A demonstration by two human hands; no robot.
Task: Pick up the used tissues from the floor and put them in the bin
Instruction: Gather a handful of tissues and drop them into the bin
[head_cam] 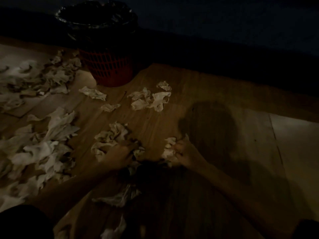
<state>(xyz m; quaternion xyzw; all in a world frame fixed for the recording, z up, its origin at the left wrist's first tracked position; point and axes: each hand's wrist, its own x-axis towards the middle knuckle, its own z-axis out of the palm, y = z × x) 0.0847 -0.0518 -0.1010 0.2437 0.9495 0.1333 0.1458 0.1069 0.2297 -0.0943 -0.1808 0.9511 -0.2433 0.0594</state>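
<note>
The room is dim. Crumpled white tissues lie scattered over the wooden floor [172, 118]. My left hand [123, 153] rests low on a tissue clump [110, 137] at mid-floor, fingers curled into it. My right hand [185, 153] is closed around a wad of tissues [170, 149] just to the right. A red mesh bin [108, 68] with a black liner [96, 16] stands at the far upper left of centre, well beyond both hands.
A thick spread of tissues [43, 149] covers the left side, with more [51, 78] beside the bin. Small clusters of tissue [150, 99] lie between hands and bin. Tissues [120, 197] also lie near my arms. A dark wall base [224, 54] runs behind.
</note>
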